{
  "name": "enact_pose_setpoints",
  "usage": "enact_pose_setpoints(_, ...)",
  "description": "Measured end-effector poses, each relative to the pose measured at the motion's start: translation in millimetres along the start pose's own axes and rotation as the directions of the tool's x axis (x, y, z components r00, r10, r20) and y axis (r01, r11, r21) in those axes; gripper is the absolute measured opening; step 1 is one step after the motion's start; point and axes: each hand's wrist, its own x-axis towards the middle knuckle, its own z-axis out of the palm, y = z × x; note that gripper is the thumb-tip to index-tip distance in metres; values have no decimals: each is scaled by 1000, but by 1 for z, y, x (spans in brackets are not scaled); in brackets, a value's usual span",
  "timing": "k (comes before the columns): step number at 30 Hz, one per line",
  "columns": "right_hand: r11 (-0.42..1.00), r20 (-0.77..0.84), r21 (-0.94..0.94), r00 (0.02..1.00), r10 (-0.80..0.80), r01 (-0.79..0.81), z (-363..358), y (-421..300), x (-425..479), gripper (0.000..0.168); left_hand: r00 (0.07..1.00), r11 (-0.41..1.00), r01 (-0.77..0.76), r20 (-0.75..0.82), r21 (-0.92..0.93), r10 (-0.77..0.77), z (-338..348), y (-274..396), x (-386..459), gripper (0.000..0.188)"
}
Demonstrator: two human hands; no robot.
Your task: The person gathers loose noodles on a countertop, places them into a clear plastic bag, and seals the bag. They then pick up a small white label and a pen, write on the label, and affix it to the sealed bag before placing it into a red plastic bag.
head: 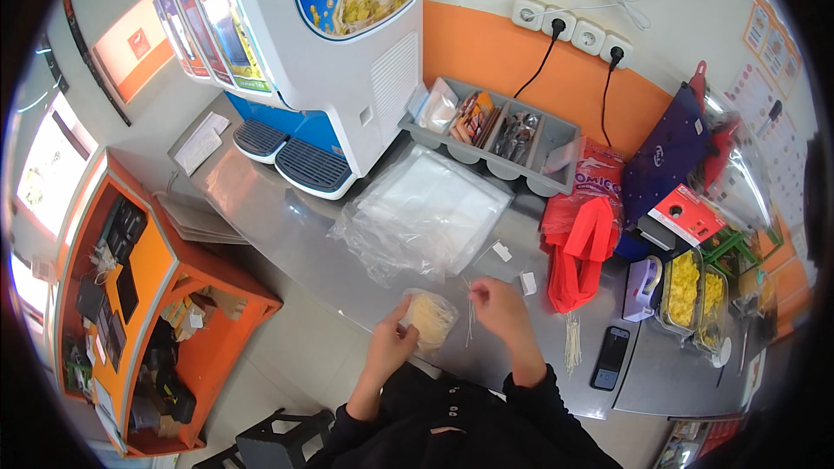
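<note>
My left hand (392, 337) grips the left side of a small clear plastic bag (431, 320) that holds pale yellow shreds, at the counter's front edge. Just right of the bag, my right hand (495, 303) pinches a few thin whitish ties (470, 319), which hang down from its fingertips. Beyond both hands lies a stack of clear plastic bags (430, 208). A bundle of similar whitish ties (573, 342) rests on the steel counter to the right, and small white paper pieces (528, 283) lie near my right hand.
A drink dispenser (391, 78) stands at the back left beside a grey divided tray (482, 156) of sachets and cutlery. To the right are red bags (580, 241), a tape dispenser (644, 288), containers of yellow food (683, 290) and a phone (610, 358). A black stool (280, 436) stands below.
</note>
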Motion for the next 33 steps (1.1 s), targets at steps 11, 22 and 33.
enact_pose_setpoints(11, 880, -108, -380, 958, 265, -286, 88, 103, 23, 59, 1000, 999, 1, 5, 54, -1, -12, -14, -5, 57)
enact_pose_setpoints(22, 874, -109, -440, 979, 174, -204, 88, 86, 22, 8, 1000, 999, 18, 7, 49, -19, -13, -13, -9, 56)
enact_pose_setpoints(33, 922, -82, -373, 994, 77, -102, 93, 104, 25, 20, 1000, 998, 18, 18, 53, -19, -18, -14, -11, 56)
